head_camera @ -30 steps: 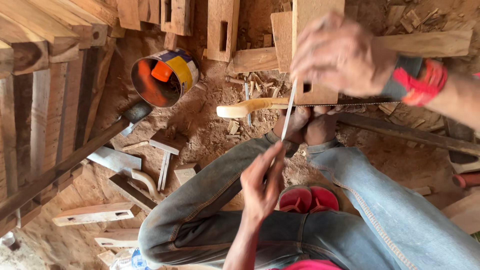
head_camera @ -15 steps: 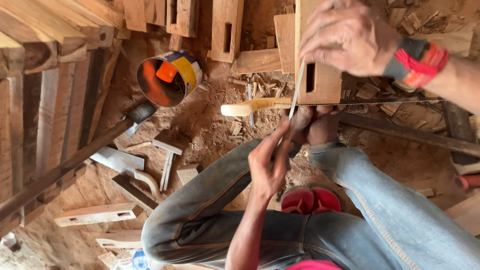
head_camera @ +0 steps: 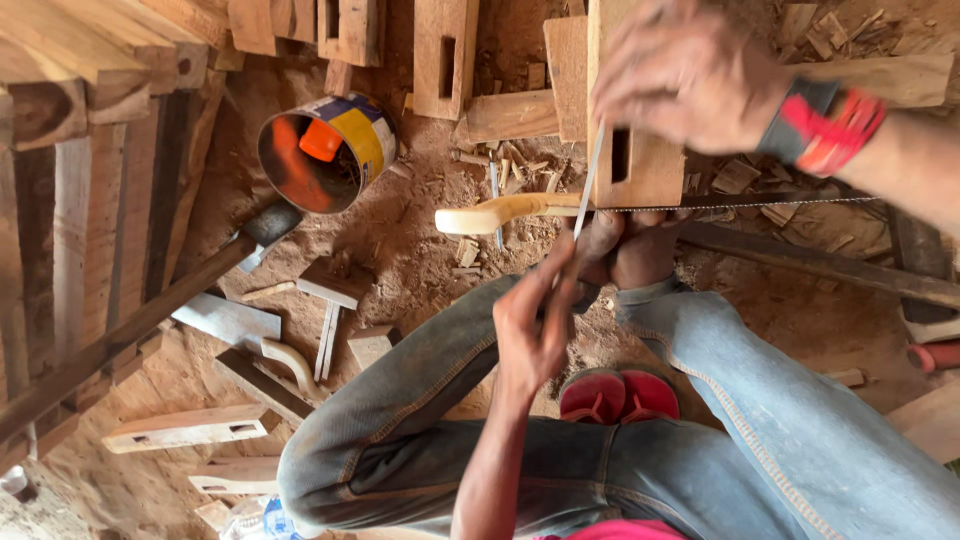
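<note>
Centrally, a thin metal file (head_camera: 588, 180) runs slantwise between the two hands. Right hand (head_camera: 690, 75), with a red-and-black wristband (head_camera: 820, 125), is closed over the file's upper end above a mortised wooden block (head_camera: 640, 165). Left hand (head_camera: 535, 320) pinches the file's lower end between thumb and fingers, close to the knees of the blue jeans (head_camera: 700, 440). File crosses the toothed blade of a handsaw (head_camera: 600, 207) lying level on the sawdust-covered floor (head_camera: 400, 250), its pale wooden handle pointing left. Upper left, well apart from both hands, a cylindrical tin can (head_camera: 325, 150) lies on its side, mouth toward the viewer, with an orange object (head_camera: 320, 140) inside. Red sandals (head_camera: 620, 395) show beneath the legs.
</note>
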Motion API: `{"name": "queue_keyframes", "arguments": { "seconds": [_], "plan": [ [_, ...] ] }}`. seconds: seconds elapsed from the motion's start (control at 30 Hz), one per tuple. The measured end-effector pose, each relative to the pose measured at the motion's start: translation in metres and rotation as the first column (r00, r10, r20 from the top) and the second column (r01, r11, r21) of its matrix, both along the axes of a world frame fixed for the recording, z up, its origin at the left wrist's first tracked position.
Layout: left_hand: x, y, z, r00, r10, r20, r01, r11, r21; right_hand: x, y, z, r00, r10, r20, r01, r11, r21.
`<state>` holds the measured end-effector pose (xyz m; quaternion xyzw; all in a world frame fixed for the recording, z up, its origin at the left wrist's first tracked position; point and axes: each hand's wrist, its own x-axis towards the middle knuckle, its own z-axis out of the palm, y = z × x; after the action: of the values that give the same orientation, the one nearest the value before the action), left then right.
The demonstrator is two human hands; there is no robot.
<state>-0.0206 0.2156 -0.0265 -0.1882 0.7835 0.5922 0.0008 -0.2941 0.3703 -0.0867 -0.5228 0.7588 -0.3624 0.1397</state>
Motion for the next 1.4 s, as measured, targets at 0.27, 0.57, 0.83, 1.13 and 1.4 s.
{"name": "queue_keyframes", "arguments": {
  "seconds": [0.27, 0.57, 0.83, 1.13, 1.4],
  "plan": [
    [0.044, -0.005, 0.033, 1.000, 0.001, 0.001, -0.001, 0.998, 0.057, 0.029, -0.002, 0.025, 0.993, 0.114, 0.044, -0.108, 0.987, -0.116],
    [0.019, 0.007, 0.000, 1.000, -0.016, 0.024, 0.017, 1.000, -0.010, 0.011, 0.002, -0.011, 0.998, 0.068, 0.009, -0.068, 0.997, -0.046],
    [0.045, 0.002, 0.033, 1.000, -0.021, -0.006, 0.021, 0.999, 0.039, 0.037, 0.000, 0.023, 0.995, 0.070, 0.072, -0.060, 0.990, -0.128],
    [0.018, 0.016, 0.005, 0.997, 0.010, 0.073, -0.015, 0.997, 0.070, 0.015, 0.015, -0.005, 0.997, 0.058, -0.044, -0.059, 0.998, -0.016],
    [0.022, 0.009, 0.021, 0.999, -0.019, -0.036, 0.019, 1.000, -0.001, 0.011, 0.007, 0.017, 0.996, 0.090, 0.006, -0.088, 0.987, -0.134]
  ]
}}
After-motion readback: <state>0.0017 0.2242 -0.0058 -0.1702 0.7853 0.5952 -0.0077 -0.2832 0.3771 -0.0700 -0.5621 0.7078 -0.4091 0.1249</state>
